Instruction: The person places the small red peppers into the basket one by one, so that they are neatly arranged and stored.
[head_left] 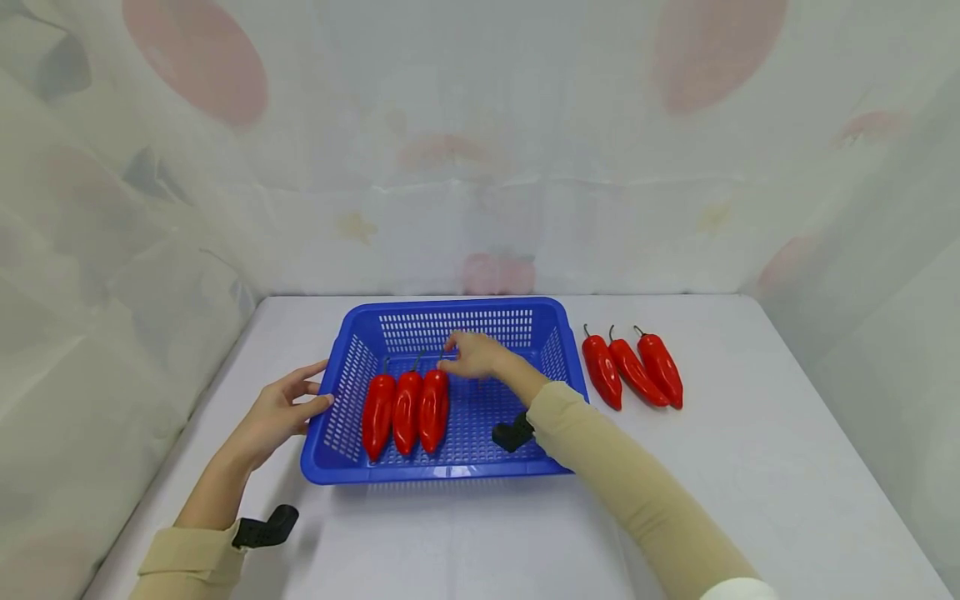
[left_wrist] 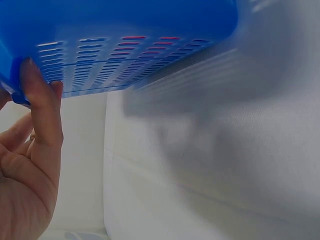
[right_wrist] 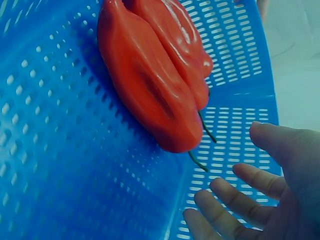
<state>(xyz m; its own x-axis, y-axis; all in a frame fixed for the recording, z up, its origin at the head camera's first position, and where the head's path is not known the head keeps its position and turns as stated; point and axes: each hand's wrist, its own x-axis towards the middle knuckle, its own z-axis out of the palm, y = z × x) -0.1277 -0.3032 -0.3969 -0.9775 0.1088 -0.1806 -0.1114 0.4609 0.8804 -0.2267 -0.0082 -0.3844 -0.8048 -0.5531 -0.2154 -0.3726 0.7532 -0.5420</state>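
Note:
A blue plastic basket point(head_left: 352, 475) has three red chili peppers lying side by side in its left half: a left one point(head_left: 378, 417), a middle one point(head_left: 407, 412) and a right one point(head_left: 433, 410). With thumb and fingers my left hand point(head_left: 281, 408) grips the basket's left rim, also seen in the left wrist view, where the hand point(left_wrist: 40, 130) pinches the edge. Over the basket, my right hand point(head_left: 477, 356) is just past the stem end of the right pepper. In the right wrist view its fingers point(right_wrist: 240, 200) are spread and apart from the green stem, holding nothing.
Right of the basket, three more red chili peppers point(head_left: 633, 371) lie on the white table point(head_left: 750, 467). Printed white sheeting point(head_left: 585, 225) hangs behind the table and along both sides.

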